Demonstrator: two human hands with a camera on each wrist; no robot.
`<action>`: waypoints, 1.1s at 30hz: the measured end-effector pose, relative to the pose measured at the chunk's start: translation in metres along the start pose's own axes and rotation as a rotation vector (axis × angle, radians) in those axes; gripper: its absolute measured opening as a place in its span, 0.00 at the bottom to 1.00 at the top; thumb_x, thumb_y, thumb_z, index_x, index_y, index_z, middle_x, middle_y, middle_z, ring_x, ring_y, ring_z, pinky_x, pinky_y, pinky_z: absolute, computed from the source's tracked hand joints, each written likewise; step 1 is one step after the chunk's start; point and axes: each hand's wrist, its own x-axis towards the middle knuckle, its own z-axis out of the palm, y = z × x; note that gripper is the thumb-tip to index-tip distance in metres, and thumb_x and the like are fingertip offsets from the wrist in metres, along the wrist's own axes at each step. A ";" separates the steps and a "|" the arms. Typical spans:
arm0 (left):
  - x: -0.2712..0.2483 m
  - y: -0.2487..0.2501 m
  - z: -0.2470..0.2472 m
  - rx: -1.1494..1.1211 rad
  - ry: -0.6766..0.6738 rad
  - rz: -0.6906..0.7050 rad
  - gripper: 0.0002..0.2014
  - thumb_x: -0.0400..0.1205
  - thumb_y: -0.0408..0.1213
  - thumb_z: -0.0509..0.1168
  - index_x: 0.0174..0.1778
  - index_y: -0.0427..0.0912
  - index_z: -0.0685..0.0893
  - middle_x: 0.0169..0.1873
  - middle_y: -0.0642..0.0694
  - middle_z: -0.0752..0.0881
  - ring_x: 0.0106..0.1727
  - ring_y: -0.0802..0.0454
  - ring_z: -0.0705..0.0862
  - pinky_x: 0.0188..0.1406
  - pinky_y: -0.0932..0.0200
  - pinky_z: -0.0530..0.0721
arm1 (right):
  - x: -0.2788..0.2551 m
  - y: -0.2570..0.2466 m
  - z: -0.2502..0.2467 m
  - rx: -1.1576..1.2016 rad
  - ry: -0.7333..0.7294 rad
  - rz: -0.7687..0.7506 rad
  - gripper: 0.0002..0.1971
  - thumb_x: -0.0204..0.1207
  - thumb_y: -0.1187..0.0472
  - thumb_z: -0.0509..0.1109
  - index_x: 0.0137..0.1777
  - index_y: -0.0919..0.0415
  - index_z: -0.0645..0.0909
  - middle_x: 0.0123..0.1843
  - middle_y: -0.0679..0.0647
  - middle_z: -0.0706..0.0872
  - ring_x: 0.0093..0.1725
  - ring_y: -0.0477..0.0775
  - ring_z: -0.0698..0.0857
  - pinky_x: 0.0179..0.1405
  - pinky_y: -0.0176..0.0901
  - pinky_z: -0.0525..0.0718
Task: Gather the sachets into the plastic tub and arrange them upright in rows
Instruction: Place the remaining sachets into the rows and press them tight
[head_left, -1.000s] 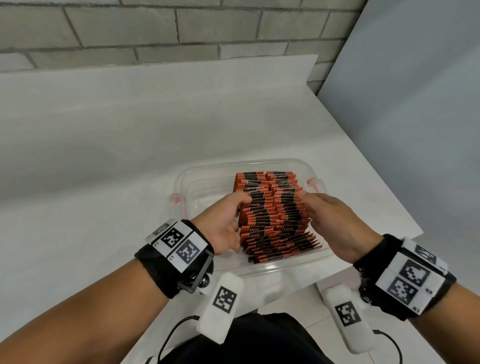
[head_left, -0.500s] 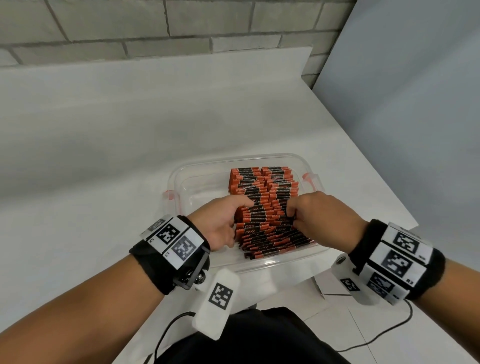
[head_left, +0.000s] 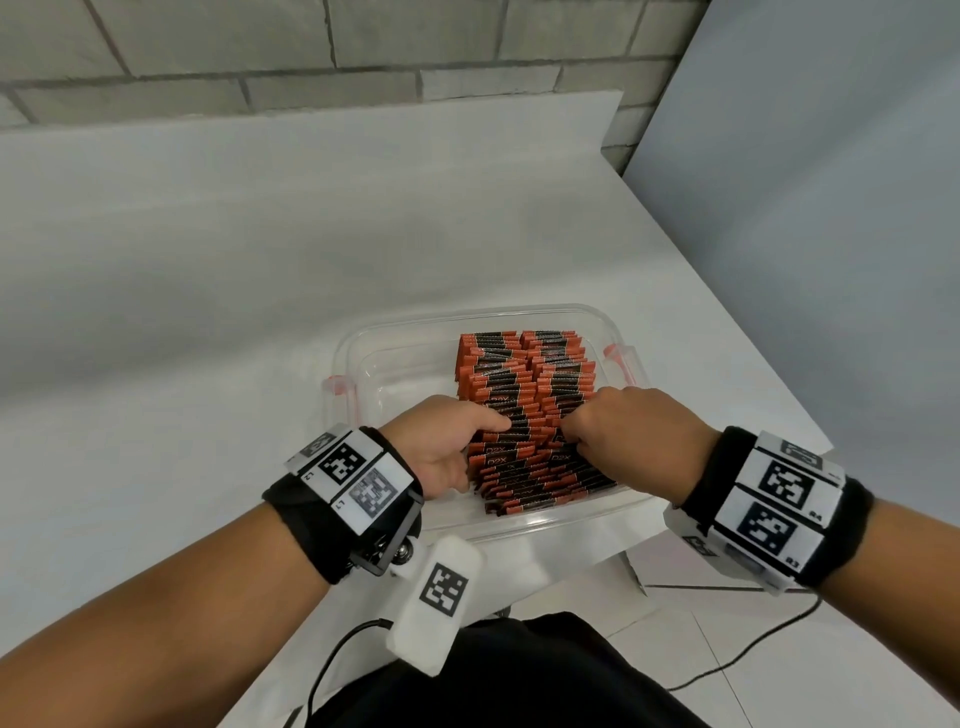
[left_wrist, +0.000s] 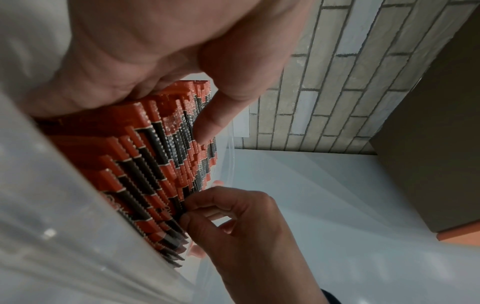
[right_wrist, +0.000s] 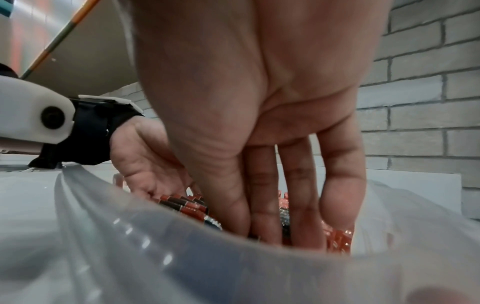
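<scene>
Head view shows our left hand (head_left: 441, 441) and right hand (head_left: 631, 434) both inside the clear plastic tub (head_left: 353, 364), the two rows of orange-and-black sachets (head_left: 524, 374) packed between them. Our left fingers lie flat against the near row's outer side; our right fingertips (left_wrist: 192, 207) curl and pinch a few top edges. We judge the sachets light, thin, floppy and slick, best squeezed as a block from both flanks.

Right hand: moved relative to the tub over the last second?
Yes. The right hand went from the sachets' right edge, near the tub's right wall, inward onto the rows' middle, toward the left hand.
</scene>
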 end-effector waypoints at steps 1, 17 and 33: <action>0.000 0.000 0.000 0.000 0.001 0.002 0.08 0.84 0.28 0.60 0.54 0.42 0.82 0.42 0.44 0.87 0.40 0.49 0.83 0.68 0.43 0.72 | 0.000 -0.001 0.000 -0.011 -0.012 -0.009 0.09 0.82 0.66 0.58 0.51 0.58 0.81 0.47 0.54 0.85 0.40 0.56 0.85 0.34 0.44 0.80; -0.001 0.000 -0.003 -0.009 -0.017 0.016 0.07 0.84 0.29 0.61 0.54 0.41 0.82 0.40 0.43 0.88 0.45 0.46 0.86 0.51 0.47 0.81 | -0.005 -0.002 -0.011 -0.106 -0.043 -0.105 0.13 0.84 0.68 0.54 0.57 0.61 0.81 0.51 0.57 0.85 0.48 0.57 0.86 0.41 0.40 0.76; -0.010 0.003 -0.001 -0.002 -0.017 -0.002 0.08 0.84 0.35 0.61 0.58 0.42 0.80 0.40 0.44 0.85 0.37 0.49 0.83 0.41 0.50 0.79 | -0.009 0.019 -0.011 0.291 0.159 0.030 0.10 0.79 0.51 0.68 0.52 0.57 0.79 0.45 0.47 0.79 0.47 0.51 0.80 0.39 0.36 0.73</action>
